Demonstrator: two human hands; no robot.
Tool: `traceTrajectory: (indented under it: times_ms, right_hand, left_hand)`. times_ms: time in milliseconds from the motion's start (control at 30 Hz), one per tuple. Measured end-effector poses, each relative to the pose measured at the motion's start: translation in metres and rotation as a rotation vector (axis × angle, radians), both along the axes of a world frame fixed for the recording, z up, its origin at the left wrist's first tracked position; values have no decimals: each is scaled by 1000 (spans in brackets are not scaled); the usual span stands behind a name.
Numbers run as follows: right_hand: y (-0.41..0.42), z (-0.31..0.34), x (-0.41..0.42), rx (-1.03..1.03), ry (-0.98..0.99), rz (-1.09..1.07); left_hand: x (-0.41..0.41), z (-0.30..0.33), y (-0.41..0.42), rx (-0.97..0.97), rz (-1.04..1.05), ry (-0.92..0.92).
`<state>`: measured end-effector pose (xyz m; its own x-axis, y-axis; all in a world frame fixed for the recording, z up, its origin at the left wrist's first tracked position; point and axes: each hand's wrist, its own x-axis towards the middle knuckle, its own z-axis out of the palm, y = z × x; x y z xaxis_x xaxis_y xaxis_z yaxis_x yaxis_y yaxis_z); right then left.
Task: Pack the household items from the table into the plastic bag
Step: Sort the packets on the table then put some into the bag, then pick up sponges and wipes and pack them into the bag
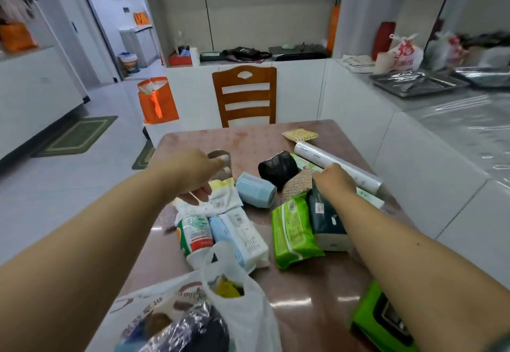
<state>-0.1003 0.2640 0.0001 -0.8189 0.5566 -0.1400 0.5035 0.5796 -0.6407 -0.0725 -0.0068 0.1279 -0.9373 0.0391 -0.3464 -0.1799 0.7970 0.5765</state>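
Observation:
The white plastic bag lies open at the table's near edge with items inside. My left hand reaches over a white-and-yellow packet, fingertips at a dark round container, thumb spread apart. My right hand rests where a patterned brown packet meets a dark teal tissue pack; its fingers are hidden. Around them lie a blue cylinder, a black bundle, a clear film roll, a green wipes pack, a white-blue pack and a bottle.
A yellow sponge pack lies at the table's far side and a bright green pack near my right elbow. A wooden chair stands behind the table, an orange bag on the floor, and a counter to the right.

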Motion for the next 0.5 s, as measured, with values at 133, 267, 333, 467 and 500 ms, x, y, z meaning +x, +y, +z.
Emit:
traceTrajectory:
  times_ms: [133,267,333,467,500]
  right_hand:
    - [-7,-21,-37,115,-132,28]
    - [-16,-35,-62,264,-193,66]
    - [-17,-39,-66,254,-130,115]
    - [-22,-30,-67,154,44,127]
    - [-24,-25,-66,145,93,114]
  left_hand:
    - [-53,-48,-8,88,160,28]
    - [-100,-102,-62,-14,376,104]
    - [-113,-128,-90,-104,443,88]
    - [-126,-173,-115,-186,435,23]
    - [-129,-183,-117,-167,428,9]
